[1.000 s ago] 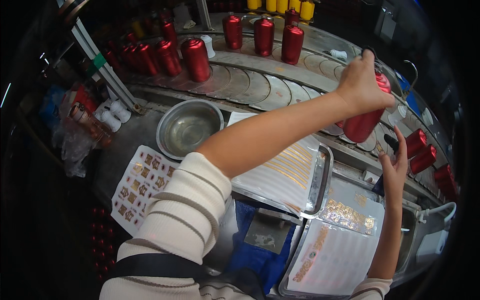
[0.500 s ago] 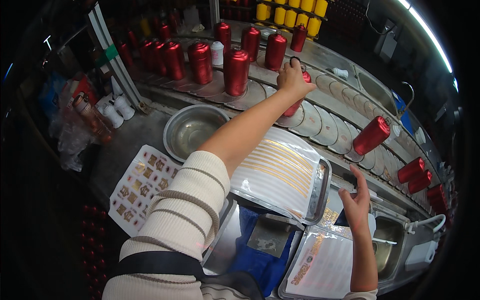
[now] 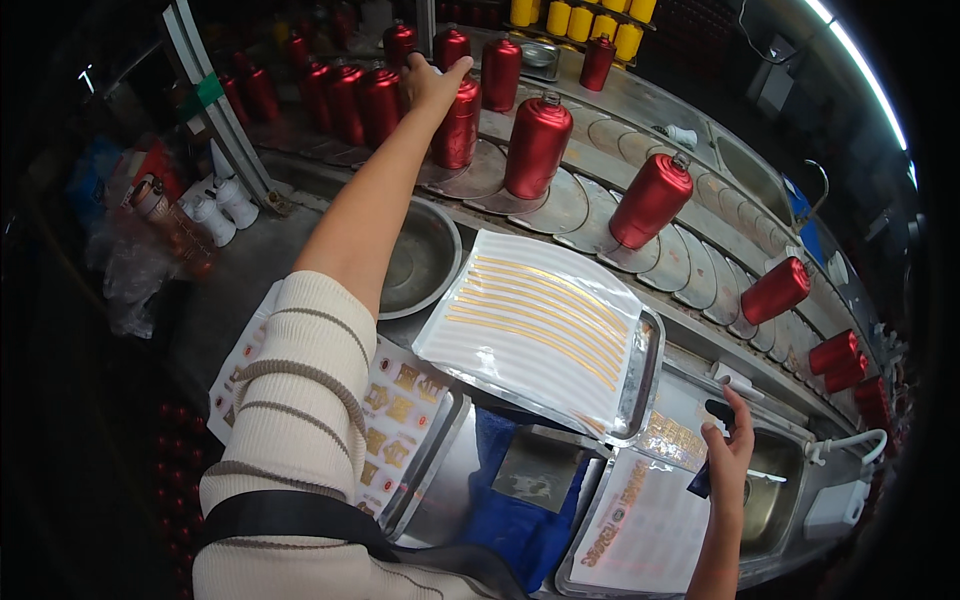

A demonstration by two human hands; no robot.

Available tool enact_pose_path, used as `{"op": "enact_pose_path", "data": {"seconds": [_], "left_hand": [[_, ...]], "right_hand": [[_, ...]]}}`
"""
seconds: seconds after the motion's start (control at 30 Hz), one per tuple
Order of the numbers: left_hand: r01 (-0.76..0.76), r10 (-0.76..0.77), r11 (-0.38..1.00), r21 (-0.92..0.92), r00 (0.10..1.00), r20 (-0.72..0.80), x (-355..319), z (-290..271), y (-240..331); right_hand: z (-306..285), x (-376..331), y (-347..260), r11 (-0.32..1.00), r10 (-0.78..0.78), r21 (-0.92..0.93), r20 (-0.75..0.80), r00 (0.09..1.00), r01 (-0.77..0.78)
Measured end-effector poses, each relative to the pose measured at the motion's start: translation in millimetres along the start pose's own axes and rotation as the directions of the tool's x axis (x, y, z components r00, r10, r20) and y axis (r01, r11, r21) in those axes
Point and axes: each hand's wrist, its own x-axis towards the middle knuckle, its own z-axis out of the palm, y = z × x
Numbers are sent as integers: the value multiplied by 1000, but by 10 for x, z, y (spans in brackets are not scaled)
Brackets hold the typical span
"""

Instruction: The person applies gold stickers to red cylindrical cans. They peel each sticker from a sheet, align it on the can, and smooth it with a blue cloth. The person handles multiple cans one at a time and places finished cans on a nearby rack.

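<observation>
My left hand (image 3: pixel 437 90) reaches far out over the row of metal discs, thumb and fingers apart, right at the neck of a shiny red bottle (image 3: pixel 457 135). A black patch shows on one of its fingertips, and something white shows between thumb and fingers. Whether the hand touches the bottle is hidden. On the discs to the right stand another red bottle (image 3: pixel 538 150) and a tilted-looking red bottle (image 3: pixel 650 205). My right hand (image 3: pixel 730 455) is near the sink, index finger raised. Its lower fingers are closed around a dark thing (image 3: pixel 699 479) whose kind I cannot make out.
A tray (image 3: pixel 648 385) carries a sheet with curved gold strips. Nearby lie decal sheets (image 3: pixel 650 530), a blue cloth (image 3: pixel 485 515) with a metal block, and a steel bowl (image 3: pixel 440 225). A sink (image 3: pixel 775 490) and a metal post (image 3: pixel 220 110) flank the line.
My left hand has moved left from one red bottle to another. The front bottles have travelled right, the rear ones left. My right hand has dropped slightly, carrying the dark thing with it.
</observation>
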Motion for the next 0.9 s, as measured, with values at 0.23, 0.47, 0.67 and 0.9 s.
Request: {"op": "enact_pose_path", "data": {"seconds": [0.23, 0.47, 0.67, 0.9], "left_hand": [[-16, 79, 921, -389, 986, 144, -581, 398, 39], [12, 38, 962, -273, 984, 176, -841, 530, 354], [-677, 665, 733, 66, 692, -280, -692, 317, 414], [-652, 651, 730, 205, 755, 81, -783, 251, 251]], "right_hand": [[258, 69, -143, 999, -35, -14, 29, 999, 35], [366, 40, -294, 1000, -8, 10, 128, 992, 7], [103, -148, -68, 997, 70, 16, 23, 997, -71], [84, -305, -38, 984, 168, 63, -6, 986, -167]]}}
